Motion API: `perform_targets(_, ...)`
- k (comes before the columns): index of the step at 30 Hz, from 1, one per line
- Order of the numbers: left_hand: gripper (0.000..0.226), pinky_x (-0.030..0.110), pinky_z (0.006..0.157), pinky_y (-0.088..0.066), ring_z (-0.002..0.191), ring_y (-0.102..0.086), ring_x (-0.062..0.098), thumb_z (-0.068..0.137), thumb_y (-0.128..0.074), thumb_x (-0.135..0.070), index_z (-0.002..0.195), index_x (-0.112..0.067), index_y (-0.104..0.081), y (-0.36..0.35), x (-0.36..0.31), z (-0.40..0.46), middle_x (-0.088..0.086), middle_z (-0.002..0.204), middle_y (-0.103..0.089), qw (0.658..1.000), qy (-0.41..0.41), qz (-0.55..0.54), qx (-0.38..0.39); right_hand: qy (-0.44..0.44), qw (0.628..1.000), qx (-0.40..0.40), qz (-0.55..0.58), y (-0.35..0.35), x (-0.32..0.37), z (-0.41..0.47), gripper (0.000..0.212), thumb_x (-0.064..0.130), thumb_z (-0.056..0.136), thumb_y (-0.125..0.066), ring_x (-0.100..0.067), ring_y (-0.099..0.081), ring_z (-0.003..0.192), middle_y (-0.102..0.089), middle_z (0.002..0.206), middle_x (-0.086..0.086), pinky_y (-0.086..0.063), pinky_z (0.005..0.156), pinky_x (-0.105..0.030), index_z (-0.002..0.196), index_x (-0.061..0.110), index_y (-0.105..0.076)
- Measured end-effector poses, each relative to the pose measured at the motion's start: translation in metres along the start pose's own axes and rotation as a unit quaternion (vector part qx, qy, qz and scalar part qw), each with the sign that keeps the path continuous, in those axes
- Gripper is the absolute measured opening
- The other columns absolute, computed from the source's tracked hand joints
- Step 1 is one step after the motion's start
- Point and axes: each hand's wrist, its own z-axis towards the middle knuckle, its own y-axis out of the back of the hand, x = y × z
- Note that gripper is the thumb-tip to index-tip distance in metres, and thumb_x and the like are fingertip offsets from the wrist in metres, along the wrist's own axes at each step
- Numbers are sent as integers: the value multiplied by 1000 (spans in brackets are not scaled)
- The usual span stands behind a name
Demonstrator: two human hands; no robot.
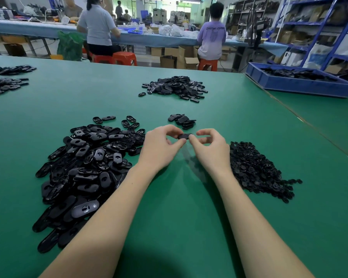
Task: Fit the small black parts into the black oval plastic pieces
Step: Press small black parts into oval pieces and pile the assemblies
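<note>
Green table (pixel 189 227): large heap of black oval plastic pieces (pixel 84 169) at its left, smaller heap of small black parts (pixel 255 169) at its right. Above its middle, left hand (pixel 159 147) and right hand (pixel 211 149), each pinching one end of a single oval piece (pixel 184 136) held between them, clear of the table.

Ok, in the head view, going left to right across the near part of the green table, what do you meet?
Big heap of oval pieces → left hand → oval piece pinched between both hands → right hand → pile of small black parts.
</note>
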Motion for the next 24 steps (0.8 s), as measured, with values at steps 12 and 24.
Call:
perform_targets(12, 21, 22, 79, -46, 95, -63, 16, 83, -75, -42, 96, -26, -79, -25, 3, 101, -2, 105, -74, 960, 255, -62, -101, 181, 962, -63, -196, -12, -3, -11, 17, 46, 90, -61, -11, -47, 82, -64, 76, 15, -33, 67, -30, 93, 29, -64)
perform_targets(24, 39, 29, 92, -47, 113, -63, 21, 87, -65, -53, 119, -32, -70, -41, 2, 103, -4, 119, -70, 969, 232, 35, -75, 178, 965, -50, -185, -13, -4, -9, 15, 44, 89, -62, -13, -47, 84, -63, 73, 14, -37, 70, -31, 93, 29, -64)
